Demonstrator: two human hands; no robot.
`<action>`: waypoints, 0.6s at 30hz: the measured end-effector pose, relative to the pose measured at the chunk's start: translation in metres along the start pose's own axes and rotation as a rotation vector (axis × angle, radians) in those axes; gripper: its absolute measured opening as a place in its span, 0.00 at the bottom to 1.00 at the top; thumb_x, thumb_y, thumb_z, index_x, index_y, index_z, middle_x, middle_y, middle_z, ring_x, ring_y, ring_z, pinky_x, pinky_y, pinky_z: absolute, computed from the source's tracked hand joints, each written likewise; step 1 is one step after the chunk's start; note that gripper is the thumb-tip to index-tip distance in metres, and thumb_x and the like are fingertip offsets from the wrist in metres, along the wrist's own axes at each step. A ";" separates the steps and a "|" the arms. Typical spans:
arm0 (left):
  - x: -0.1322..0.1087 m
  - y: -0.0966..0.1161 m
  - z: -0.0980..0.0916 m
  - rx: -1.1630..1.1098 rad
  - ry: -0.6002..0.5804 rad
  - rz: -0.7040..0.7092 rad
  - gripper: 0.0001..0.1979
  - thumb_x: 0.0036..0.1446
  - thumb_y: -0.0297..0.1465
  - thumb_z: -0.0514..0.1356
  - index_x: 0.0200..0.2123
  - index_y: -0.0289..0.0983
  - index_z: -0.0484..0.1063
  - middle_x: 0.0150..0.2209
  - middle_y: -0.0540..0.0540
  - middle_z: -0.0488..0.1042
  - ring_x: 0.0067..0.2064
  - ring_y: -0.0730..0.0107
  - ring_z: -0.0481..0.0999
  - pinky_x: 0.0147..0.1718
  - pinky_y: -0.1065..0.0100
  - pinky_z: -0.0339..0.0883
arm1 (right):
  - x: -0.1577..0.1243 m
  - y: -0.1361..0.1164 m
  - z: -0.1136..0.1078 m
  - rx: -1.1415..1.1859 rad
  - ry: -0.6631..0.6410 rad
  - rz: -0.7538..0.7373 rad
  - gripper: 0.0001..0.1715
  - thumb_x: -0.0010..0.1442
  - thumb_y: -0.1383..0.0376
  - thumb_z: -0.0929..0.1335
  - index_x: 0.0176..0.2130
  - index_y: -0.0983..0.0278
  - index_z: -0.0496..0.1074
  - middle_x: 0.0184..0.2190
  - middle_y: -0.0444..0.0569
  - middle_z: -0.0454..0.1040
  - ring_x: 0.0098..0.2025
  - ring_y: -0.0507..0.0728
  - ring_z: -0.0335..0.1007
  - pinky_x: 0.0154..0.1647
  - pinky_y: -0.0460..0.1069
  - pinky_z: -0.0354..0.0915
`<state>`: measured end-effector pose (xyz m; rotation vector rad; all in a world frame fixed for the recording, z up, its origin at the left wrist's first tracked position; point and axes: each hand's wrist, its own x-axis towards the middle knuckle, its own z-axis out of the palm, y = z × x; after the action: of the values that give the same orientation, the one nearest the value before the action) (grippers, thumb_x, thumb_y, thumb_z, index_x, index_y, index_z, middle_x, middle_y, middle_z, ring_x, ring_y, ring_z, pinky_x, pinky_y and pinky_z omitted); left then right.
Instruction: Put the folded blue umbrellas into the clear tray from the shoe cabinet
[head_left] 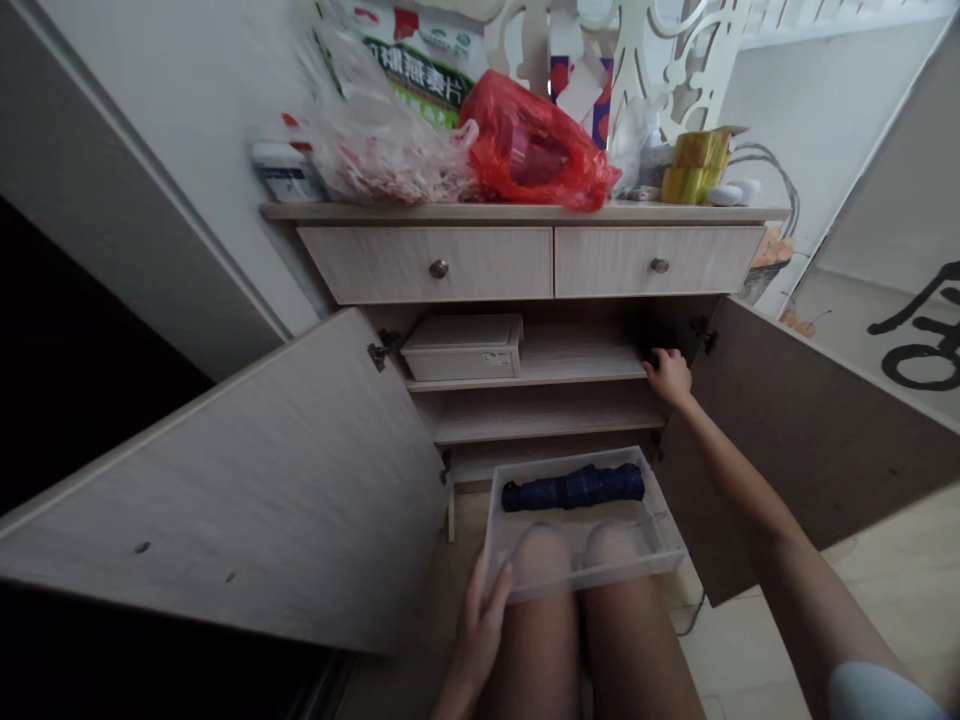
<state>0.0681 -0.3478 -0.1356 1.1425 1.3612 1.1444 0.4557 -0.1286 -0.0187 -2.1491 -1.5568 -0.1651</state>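
My bare left hand [478,625], my bare right hand [667,378] at the end of a long bare arm [750,505], a short pale grey-white sleeve [874,692] up by my shoulder, my two bare round knees [544,560]

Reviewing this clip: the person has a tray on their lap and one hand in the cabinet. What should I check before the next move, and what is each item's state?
1. Left hand grips the near left corner of the clear tray: ok.
2. Tray rests across both legs, roughly level: ok.
3. Folded umbrella lies fully inside the tray, along its far wall: ok.
4. Left door and right door are swung wide, away from both arms: ok.
5. Whether the right hand, at the right end of the upper shelf, holds anything: cannot tell, it is dark there.
6. Shelf is bare between the white box and the right hand: ok.
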 end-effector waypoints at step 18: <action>-0.002 0.007 0.000 0.023 0.029 -0.019 0.39 0.52 0.53 0.59 0.62 0.38 0.65 0.64 0.39 0.65 0.66 0.51 0.62 0.65 0.53 0.54 | 0.018 0.029 0.020 0.775 0.057 0.570 0.09 0.52 0.70 0.72 0.37 0.65 0.73 0.29 0.48 0.74 0.34 0.55 0.73 0.37 0.49 0.74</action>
<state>0.0683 -0.3489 -0.1283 1.1311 1.4075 1.1381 0.4852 -0.1111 -0.0386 -1.8105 -0.7246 0.4824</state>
